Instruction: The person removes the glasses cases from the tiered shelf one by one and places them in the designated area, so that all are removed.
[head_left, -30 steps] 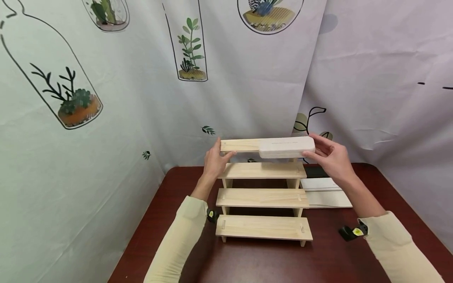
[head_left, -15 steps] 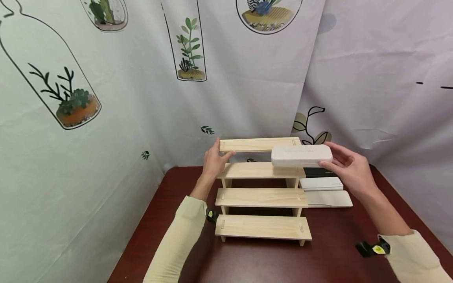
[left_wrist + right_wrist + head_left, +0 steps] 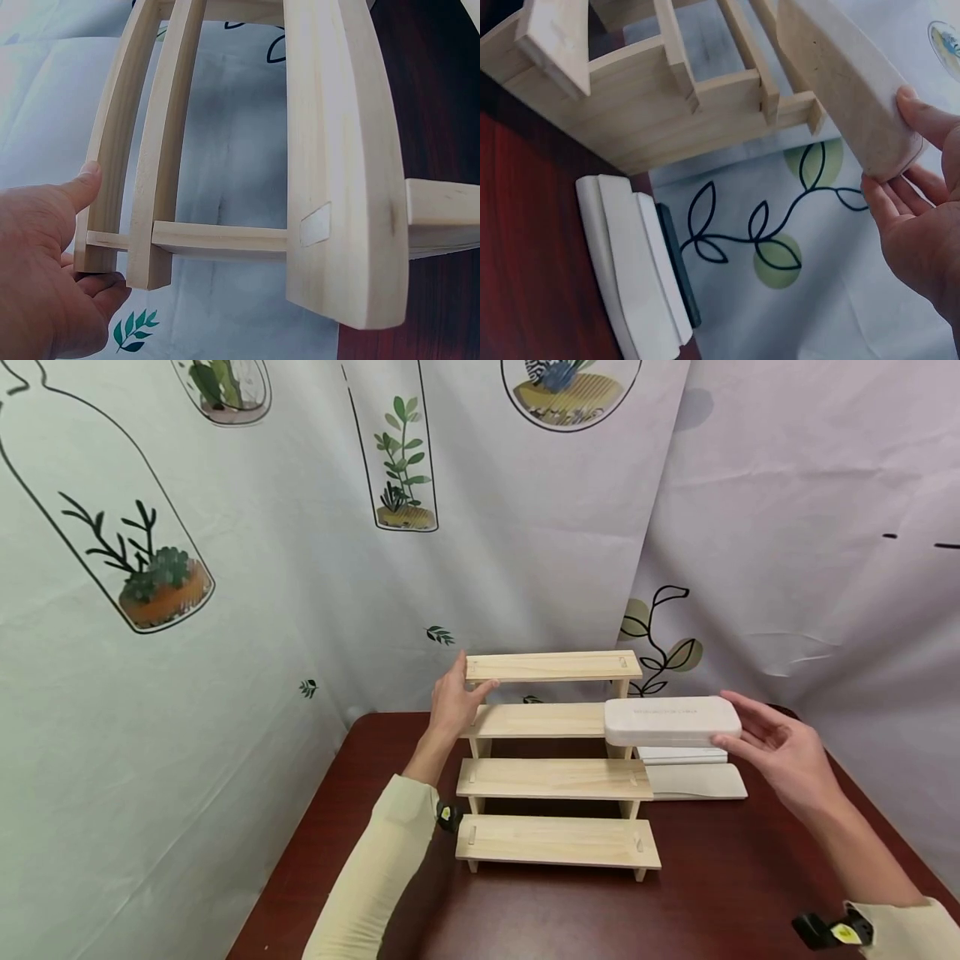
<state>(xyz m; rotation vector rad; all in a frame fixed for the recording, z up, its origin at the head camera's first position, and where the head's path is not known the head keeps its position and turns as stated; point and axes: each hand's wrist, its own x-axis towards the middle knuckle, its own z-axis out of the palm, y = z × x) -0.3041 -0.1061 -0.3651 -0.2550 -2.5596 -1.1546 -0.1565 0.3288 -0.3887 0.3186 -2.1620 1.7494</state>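
Note:
A four-tier wooden display stand (image 3: 555, 779) rises in steps on the table. My left hand (image 3: 453, 703) grips the left end of its top shelf (image 3: 551, 667); in the left wrist view the thumb (image 3: 88, 184) lies on one side and fingertips curl under the end. With my right hand (image 3: 787, 764) I pinch the right end of a white glasses case (image 3: 671, 722), thumb in front and fingers behind. Faint lettering marks the case. It hangs level in the air, its left end overlapping the second shelf from the top in the head view.
Right of the stand lie a cream case (image 3: 697, 782), a white case (image 3: 660, 259) and a dark case (image 3: 679, 262), side by side on the dark red table (image 3: 525, 914). A white cloth (image 3: 337, 552) printed with plants hangs behind and at the left.
My right hand has carried the white glasses case from in front of the top shelf to the right and down, now overlapping the resting cases. My left hand has stayed at the top shelf.

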